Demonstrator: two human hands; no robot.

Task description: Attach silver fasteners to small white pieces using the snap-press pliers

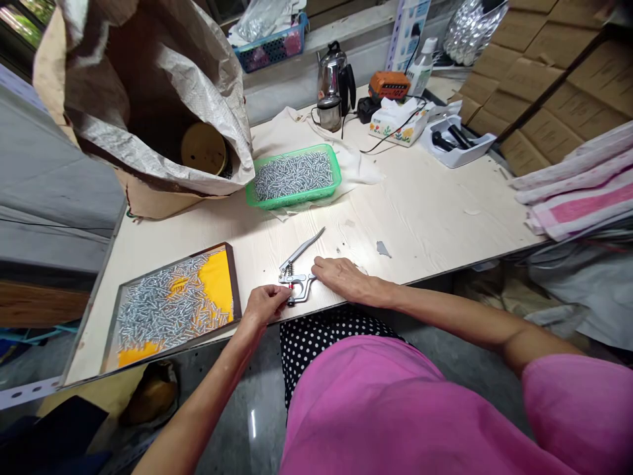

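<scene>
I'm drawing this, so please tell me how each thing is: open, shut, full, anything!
Pliers: handles spread apart.
Yellow-bottomed tray: mostly covered with metal pieces.
Green tray: filled with metal pieces.
Sack: open at the top.
Kettle: upright, lid looks on.
Bottle: upright, capped.
Tissue box: open, tissue poking out.
White container: open, black things inside.
Blue basket: open, plastic inside.

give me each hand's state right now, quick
Left hand: closed in a pinch at the front of the metal pliers; any small piece held can't be told.
Right hand: closed on the pliers' other end.
</scene>
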